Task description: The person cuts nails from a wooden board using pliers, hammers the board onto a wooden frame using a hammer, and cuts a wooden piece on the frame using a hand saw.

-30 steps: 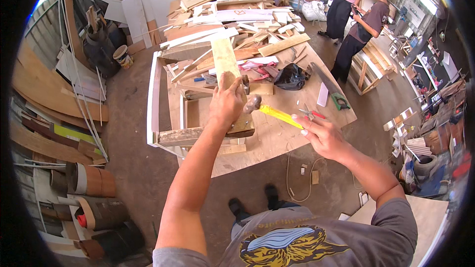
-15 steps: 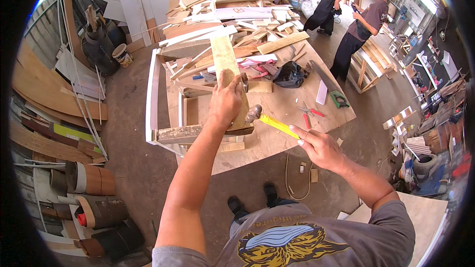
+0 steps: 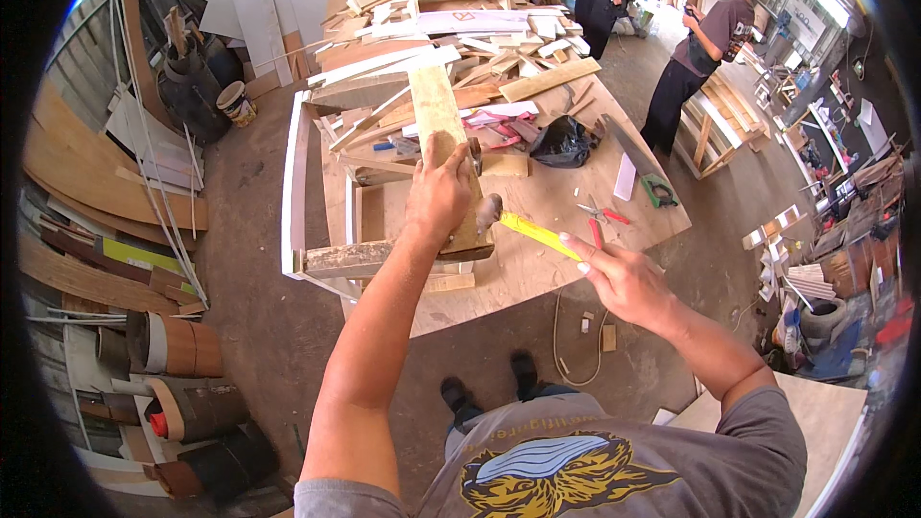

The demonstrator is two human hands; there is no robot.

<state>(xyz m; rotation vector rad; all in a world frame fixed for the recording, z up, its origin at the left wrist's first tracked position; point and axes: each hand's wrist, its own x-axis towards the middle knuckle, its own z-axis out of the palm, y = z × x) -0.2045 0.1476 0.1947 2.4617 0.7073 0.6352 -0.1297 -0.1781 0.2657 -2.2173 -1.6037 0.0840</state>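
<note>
Two hands are busy at the near edge of the plywood workbench point(image 3: 537, 269). Right hand point(image 3: 619, 278) has its fingers wrapped around a yellow-handled hammer point(image 3: 523, 227), metal head sitting right against the side of the wooden plank point(image 3: 439, 125). Left hand point(image 3: 439, 194) is clamped over that plank, which rests on a rough wooden beam point(image 3: 360, 257) along the near left edge and runs away toward the far side. Past that, red pliers point(image 3: 600, 221) and a black bag point(image 3: 563, 142) lie mid-bench, then a big heap of scrap boards point(image 3: 451, 29) at the far edge. Two other people point(image 3: 696, 48) stand beyond the far right corner.
</note>
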